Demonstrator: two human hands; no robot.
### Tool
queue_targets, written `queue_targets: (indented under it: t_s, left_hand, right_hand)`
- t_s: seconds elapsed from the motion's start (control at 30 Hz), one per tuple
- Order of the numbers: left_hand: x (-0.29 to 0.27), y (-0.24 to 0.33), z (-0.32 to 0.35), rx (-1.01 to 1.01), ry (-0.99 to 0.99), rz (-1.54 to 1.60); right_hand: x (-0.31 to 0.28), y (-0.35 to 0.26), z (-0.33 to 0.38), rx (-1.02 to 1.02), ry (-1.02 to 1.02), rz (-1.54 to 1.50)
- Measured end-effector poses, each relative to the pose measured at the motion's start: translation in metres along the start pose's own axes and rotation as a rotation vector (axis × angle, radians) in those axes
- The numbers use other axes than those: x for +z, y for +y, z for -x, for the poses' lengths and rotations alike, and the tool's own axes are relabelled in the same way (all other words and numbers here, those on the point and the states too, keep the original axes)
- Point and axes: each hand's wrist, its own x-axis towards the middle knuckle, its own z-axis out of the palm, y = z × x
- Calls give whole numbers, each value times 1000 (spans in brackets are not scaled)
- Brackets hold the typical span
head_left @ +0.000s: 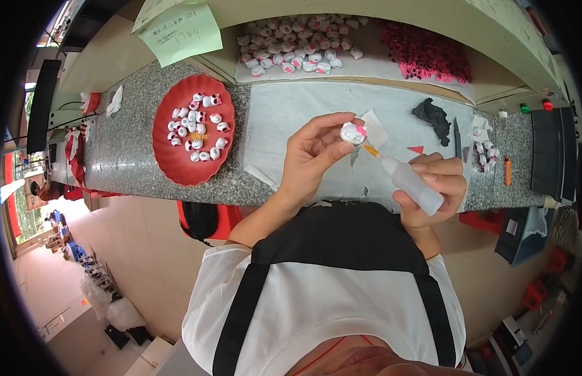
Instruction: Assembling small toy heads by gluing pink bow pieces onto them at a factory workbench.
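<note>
Between the thumb and fingers of my left hand (pixel 308 150) is a small white figurine head (pixel 351 133) with a pink bow on its right side. My right hand (pixel 440 188) is wrapped round a translucent white squeeze bottle (pixel 411 182). The bottle is tilted, and its orange nozzle (pixel 370 150) points at the figurine head, close to its lower edge; whether they touch I cannot tell. Beneath both hands lies a white paper sheet (pixel 272 119). A small white paper piece (pixel 373 128) rests just beyond the figurine head.
At left stands a red scalloped plate (pixel 165 160) of similar heads. A shelf at the back holds many white heads (pixel 297 47) and a pile of pink bows (pixel 425 53). Right of my hands lie a crumpled black cloth (pixel 432 119), tweezers (pixel 457 138) and an orange lighter (pixel 507 171).
</note>
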Motion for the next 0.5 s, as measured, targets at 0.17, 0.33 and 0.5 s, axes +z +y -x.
queue_targets:
  t_s: [0.17, 0.33, 0.5]
  left_hand:
    - [0, -1, -1, 3, -1, -1]
    - [1, -1, -1, 2, 16, 21]
    - [-1, -2, 0, 0, -7, 24]
  right_hand:
    - [-2, 0, -1, -18, -29, 8]
    - [-4, -1, -2, -19, -40, 0]
    - [-4, 0, -2, -36, -12, 6]
